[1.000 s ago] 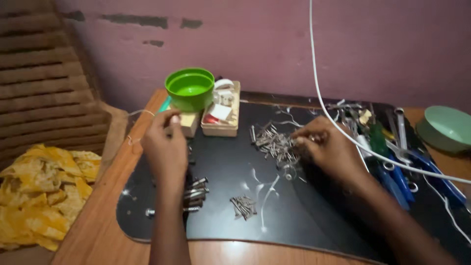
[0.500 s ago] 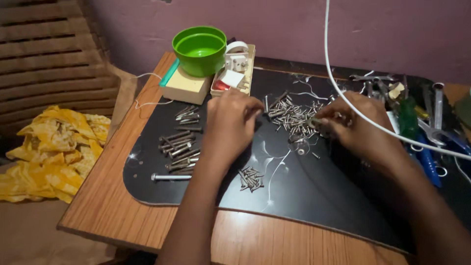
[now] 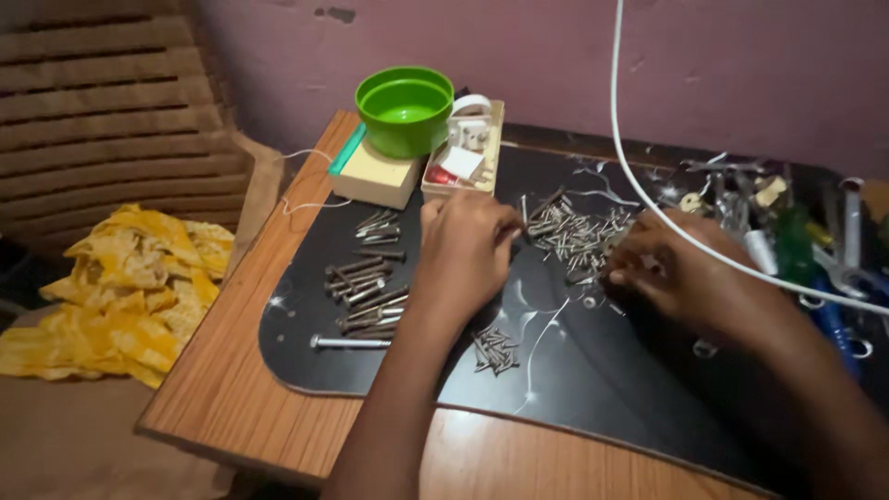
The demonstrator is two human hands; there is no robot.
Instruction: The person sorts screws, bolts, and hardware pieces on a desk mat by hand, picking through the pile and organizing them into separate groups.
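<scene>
both hands are picking at the loose heap of silver screws, left hand and right hand pinching, contents unclear; long bolts and small dark nails are lying sorted, much heap remaining.

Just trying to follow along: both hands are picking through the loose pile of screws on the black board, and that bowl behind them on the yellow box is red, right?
Not quite: the bowl is green, not red, as the head view shows. The rest holds: it sits on the yellow box, and the left hand and right hand are at the pile of screws on the black board.
</scene>
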